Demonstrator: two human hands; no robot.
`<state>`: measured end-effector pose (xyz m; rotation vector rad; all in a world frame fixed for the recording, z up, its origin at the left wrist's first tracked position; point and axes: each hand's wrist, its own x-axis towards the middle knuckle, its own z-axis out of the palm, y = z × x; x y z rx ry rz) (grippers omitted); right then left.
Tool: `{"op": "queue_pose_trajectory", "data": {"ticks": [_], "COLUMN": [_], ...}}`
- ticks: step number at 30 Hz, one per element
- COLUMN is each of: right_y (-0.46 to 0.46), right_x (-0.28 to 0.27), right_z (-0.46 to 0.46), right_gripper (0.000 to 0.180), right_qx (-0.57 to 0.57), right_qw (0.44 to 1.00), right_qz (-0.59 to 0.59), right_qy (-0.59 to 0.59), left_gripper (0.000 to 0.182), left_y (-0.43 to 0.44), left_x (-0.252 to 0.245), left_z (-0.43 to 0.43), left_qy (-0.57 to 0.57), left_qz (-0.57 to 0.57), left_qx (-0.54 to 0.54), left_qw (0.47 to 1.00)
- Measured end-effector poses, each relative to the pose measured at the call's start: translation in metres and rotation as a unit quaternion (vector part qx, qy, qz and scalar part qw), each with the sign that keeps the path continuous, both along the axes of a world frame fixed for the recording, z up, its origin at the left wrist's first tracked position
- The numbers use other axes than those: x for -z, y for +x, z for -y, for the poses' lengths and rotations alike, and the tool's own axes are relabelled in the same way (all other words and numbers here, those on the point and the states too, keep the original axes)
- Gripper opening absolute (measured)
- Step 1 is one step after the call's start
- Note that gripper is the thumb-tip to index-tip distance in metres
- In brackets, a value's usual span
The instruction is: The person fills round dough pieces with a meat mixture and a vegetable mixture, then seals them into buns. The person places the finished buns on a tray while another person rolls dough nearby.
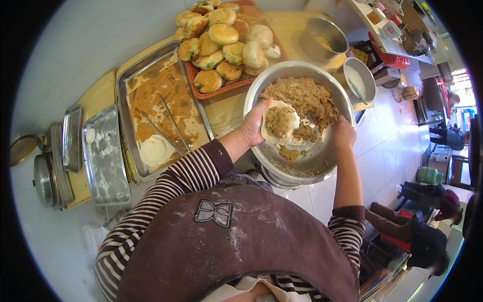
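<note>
My left hand (255,122) holds a round dough wrapper (269,132) over the left side of a large steel bowl (251,88). Minced filling (278,121) lies on the wrapper. More of the minced filling (302,88) is heaped in the bowl. At the bowl's right side is my right hand (344,133), blurred, with its fingers turned inward over the bowl; whether it grips a tool is hidden. On the large metal tray (208,128) to the left lie a pair of metal tongs (171,122) and a stack of pale dough rounds (154,150).
An orange basket (211,94) of browned filled buns (223,34) stands behind the tray. Two steel pots, one (320,53) behind the bowl and one (345,81) with white contents and a spoon, stand at right. A floured tray (107,166) is at left. Several people are at far right.
</note>
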<state>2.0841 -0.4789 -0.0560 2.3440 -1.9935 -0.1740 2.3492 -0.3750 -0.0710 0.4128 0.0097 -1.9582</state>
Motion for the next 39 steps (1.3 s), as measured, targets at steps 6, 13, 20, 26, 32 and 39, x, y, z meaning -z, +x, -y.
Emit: {"op": "queue_pose_trajectory", "data": {"ticks": [6,13,20,26,32,39], "right_y": [0.005,0.066,0.09,0.093,0.096,0.1], "right_x": [0.007,-0.033,-0.02,-0.03,-0.015,-0.023], "right_z": [0.0,-0.08,-0.112,-0.112,-0.112,-0.113], "right_gripper": [0.016,0.023,0.02,0.016,0.026,0.021], "right_qx": [-0.113,0.01,-0.025,-0.128,-0.001,0.04], "right_qw": [0.982,0.666,0.724,0.791,0.676,0.637], "right_qz": [0.006,0.69,0.68,0.598,0.729,0.754], "right_qy": [-0.153,0.283,0.112,0.006,0.108,0.153], "left_gripper": [0.052,0.053,0.05,0.046,0.047,0.044], "left_y": [0.006,0.005,-0.001,0.0,0.0,0.001], "left_x": [-0.014,-0.023,-0.027,-0.027,-0.03,-0.032], "left_z": [-0.006,-0.005,-0.007,-0.01,-0.013,-0.02], "left_qy": [-0.013,-0.015,-0.04,-0.068,-0.081,-0.09], "left_qz": [0.011,-0.028,-0.019,-0.003,-0.002,-0.001], "left_qx": [-0.027,-0.084,-0.083,-0.085,-0.078,-0.085], "left_qw": [0.999,0.996,0.996,0.994,0.994,0.992]}}
